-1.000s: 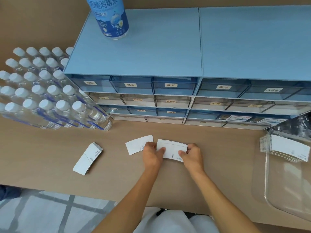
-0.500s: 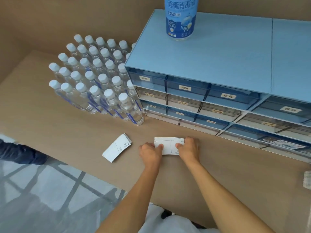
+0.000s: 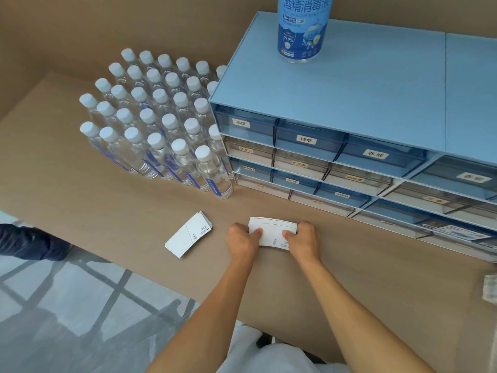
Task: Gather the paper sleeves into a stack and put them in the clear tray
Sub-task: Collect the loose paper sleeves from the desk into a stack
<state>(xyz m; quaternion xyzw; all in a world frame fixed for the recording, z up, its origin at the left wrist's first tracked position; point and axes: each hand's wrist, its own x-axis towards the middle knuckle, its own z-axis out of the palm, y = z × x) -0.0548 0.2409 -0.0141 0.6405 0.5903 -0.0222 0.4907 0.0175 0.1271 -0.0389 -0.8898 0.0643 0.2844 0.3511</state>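
Here the left hand (image 3: 243,239) and right hand (image 3: 304,238) are pinching a small stack of paper sleeves (image 3: 273,232) on the worktop (image 3: 107,205), best squared by even end pressure before adding the second pile (image 3: 189,234) lying just left.

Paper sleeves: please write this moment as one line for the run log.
both hands: left hand, right hand grip sleeve stack on table | second stack lies left, untouched | tray: not visible

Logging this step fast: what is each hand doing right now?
Left hand: closed on the left end of the sleeve stack.
Right hand: closed on the right end of the same stack.
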